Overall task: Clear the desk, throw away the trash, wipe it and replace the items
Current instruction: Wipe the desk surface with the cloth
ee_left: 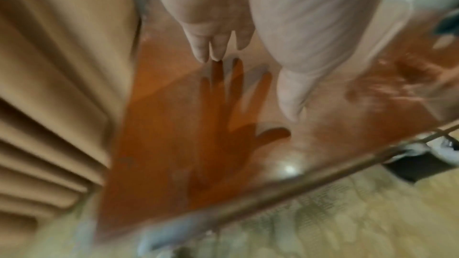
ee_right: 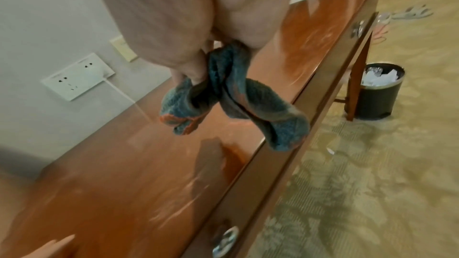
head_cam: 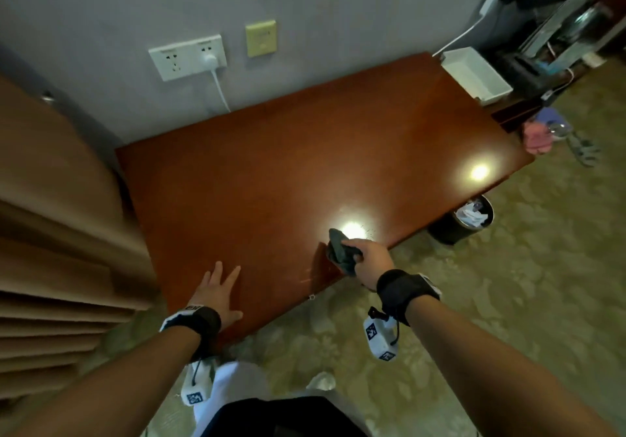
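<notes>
seen from the head camera, a pleated tan curtain (head_cam: 50, 233) filled the left side. beside it, the left hand (head_cam: 216, 296) was laid on the near left corner of a glossy reddish-brown desk (head_cam: 305, 152), with fingers straight and spread and nothing held. in the left wrist view the fingertips (ee_left: 203, 54) met their own reflection in the polish. dark letters were printed on a white label on that hand's wrist strap (head_cam: 194, 309), too blurred to be read. on the grey wall behind, a white double socket (head_cam: 176, 60) was mounted with one white plug (head_cam: 209, 60) in it, then a beige plate (head_cam: 261, 37); any marking on them was too small to be read. further right, a bunched dark teal cloth (head_cam: 340, 250) with orange edging was gripped in the curled fingers of the right hand (head_cam: 371, 259) and hung over the desk's near edge, close to a bright glare. a square black-and-white coded tag (head_cam: 371, 331) was worn under that wrist. at the desk's far right corner a white tray (head_cam: 477, 74) was set. on the patterned carpet (head_cam: 508, 301), by the desk's near right edge, a dark round bin (head_cam: 447, 230) was filled with crumpled white paper.
</notes>
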### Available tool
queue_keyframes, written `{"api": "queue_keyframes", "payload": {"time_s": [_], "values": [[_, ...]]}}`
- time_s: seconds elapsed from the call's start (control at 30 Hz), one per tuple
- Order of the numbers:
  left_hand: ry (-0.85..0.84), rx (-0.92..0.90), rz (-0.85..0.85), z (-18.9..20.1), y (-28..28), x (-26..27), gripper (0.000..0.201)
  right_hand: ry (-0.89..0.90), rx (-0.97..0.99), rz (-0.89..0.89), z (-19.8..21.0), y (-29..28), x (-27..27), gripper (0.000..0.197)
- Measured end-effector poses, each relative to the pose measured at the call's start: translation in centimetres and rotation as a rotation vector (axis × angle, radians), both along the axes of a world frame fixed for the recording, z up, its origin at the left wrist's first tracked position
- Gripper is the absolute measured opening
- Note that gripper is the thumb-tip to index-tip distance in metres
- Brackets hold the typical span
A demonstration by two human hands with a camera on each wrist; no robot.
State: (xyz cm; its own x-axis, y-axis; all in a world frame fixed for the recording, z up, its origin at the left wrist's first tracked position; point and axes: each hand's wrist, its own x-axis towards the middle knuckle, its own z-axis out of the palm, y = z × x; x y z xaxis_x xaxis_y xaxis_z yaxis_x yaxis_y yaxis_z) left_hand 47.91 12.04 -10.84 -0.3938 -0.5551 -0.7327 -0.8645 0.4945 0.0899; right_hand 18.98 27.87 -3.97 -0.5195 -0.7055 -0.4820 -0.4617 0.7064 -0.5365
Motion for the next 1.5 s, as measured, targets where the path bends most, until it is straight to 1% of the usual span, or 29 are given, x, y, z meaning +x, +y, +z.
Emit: {"api": "queue_keyframes", "payload": {"time_s": [0.1, 0.2, 0.27, 0.37, 0.5, 0.57, 0.7, 0.77, 0.9, 1.0, 1.1, 1.17, 1.3, 1.4, 1.5], "values": [[0.013, 0.02, 0.004, -0.7, 2.5, -2.4, 0.112, 0.084, 0.046, 0.024, 0.0, 1.9, -4.9, 0.056], [-0.024, -0.013, 0.05, -1.3, 2.1, -3.6, 0.122, 0.152, 0.097, 0.022, -0.6, 2.7, -9.6, 0.058], [-0.055, -0.001, 0.09, -1.6, 1.2, -3.9, 0.128, 0.206, 0.135, 0.02, -1.6, 2.3, -12.8, 0.06], [-0.089, 0.043, 0.11, -1.9, 0.8, -4.1, 0.132, 0.262, 0.177, 0.024, -3.0, 1.2, -16.9, 0.064], [-0.1, 0.088, 0.136, -1.6, 0.0, -5.2, 0.137, 0.283, 0.184, -0.026, -4.2, -0.4, -20.7, 0.065], [-0.114, 0.108, 0.147, -1.3, -0.2, -5.7, 0.14, 0.308, 0.21, -0.005, -5.1, -1.3, -21.8, 0.065], [-0.142, 0.111, 0.146, -1.2, -0.2, -5.7, 0.141, 0.273, 0.328, 0.097, -7.0, -2.2, -22.7, 0.064], [-0.145, 0.105, 0.138, -1.1, -0.3, -5.8, 0.142, 0.264, 0.358, 0.126, -7.9, -2.2, -22.5, 0.062], [-0.179, 0.112, 0.143, -0.9, -0.5, -6.0, 0.141, 0.367, 0.398, 0.263, -9.1, -1.8, -22.2, 0.067], [-0.185, 0.112, 0.147, -0.9, -0.6, -6.2, 0.141, 0.399, 0.441, 0.357, -9.2, -1.8, -22.8, 0.073], [-0.197, 0.109, 0.159, -0.8, -0.6, -6.2, 0.142, 0.418, 0.44, 0.425, -9.8, -2.0, -23.5, 0.077], [-0.211, 0.104, 0.167, -0.8, -0.4, -6.3, 0.142, 0.405, 0.437, 0.434, -10.2, -2.1, -23.6, 0.078], [-0.241, 0.049, 0.173, -0.6, 0.2, -6.6, 0.143, 0.428, 0.392, 0.459, -10.2, -1.8, -23.5, 0.072], [-0.289, -0.046, 0.172, -0.3, 1.4, -7.0, 0.141, 0.42, 0.364, 0.447, -9.2, -1.5, -21.9, 0.07], [-0.278, -0.041, 0.269, -0.4, 2.6, -6.8, 0.132, 0.433, 0.311, 0.547, -9.0, -1.3, -19.0, 0.071]]}}
